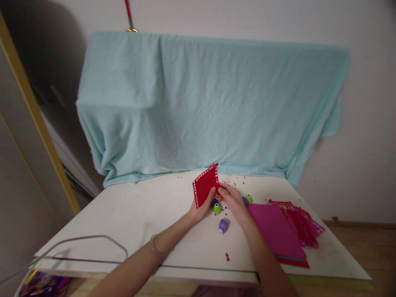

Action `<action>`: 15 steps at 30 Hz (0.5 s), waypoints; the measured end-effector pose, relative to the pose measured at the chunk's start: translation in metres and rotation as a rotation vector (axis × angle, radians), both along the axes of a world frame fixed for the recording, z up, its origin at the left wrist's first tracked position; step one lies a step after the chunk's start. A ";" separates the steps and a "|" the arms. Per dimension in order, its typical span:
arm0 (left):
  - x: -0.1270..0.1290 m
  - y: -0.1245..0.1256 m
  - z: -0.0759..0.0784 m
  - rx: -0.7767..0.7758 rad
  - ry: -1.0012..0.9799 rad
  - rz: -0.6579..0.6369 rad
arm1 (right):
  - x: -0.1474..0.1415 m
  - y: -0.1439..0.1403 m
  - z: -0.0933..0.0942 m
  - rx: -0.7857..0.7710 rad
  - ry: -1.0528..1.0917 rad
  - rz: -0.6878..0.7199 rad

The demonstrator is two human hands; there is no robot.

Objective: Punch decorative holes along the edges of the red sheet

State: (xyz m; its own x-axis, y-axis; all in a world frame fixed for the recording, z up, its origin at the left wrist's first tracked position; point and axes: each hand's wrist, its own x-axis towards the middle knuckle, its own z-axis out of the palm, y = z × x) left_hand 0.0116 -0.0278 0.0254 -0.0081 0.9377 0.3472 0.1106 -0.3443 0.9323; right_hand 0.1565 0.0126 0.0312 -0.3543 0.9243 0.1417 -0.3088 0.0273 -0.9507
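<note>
Held tilted above the far middle of the surface: a red card, pierced by rows of small holes along the left, far and right edges, with a plain centre. Left hand: closed on the near part of the red card, with the thumb flat against the face. Right hand: drawn to a narrow pinch at the right edge of the same card, opposite the left thumb. Fitted at the left wrist: a pale bracelet. Located just below the red card, between both hands: a green and purple punch with a round white eye, partly hidden by the left hand. Set just right of the right hand: a second green and purple punch, partly covered. Placed nearer, between the forearms: a purple punch with a whitish end. Scattered around the hands and farther back: small red scraps. Stacked to the right, beside the right forearm: magenta sheets, with red showing at the near edge. Heaped against the right side of that stack: perforated red and pink paper. Looped over the near left of the surface: a grey cable. Draped along the far side: a light blue cloth.
</note>
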 end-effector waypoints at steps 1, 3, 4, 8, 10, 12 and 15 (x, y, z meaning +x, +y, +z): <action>0.000 0.000 0.000 0.004 0.009 -0.021 | 0.000 -0.001 0.001 -0.007 0.003 0.019; -0.001 0.001 -0.001 0.008 0.014 -0.047 | 0.000 -0.003 0.002 -0.008 0.001 0.056; -0.001 0.002 -0.001 0.005 0.012 -0.054 | 0.000 -0.004 0.002 -0.001 0.001 0.067; -0.002 0.001 0.000 0.000 -0.009 -0.079 | 0.000 -0.006 0.004 0.025 0.010 0.067; -0.002 0.000 -0.001 0.001 -0.016 -0.084 | 0.000 -0.008 0.006 0.032 0.012 0.059; -0.002 0.000 -0.002 0.000 -0.018 -0.069 | 0.000 -0.009 0.009 0.041 0.007 0.066; -0.003 0.000 -0.004 0.029 0.013 -0.017 | -0.001 -0.011 0.013 0.052 0.005 0.067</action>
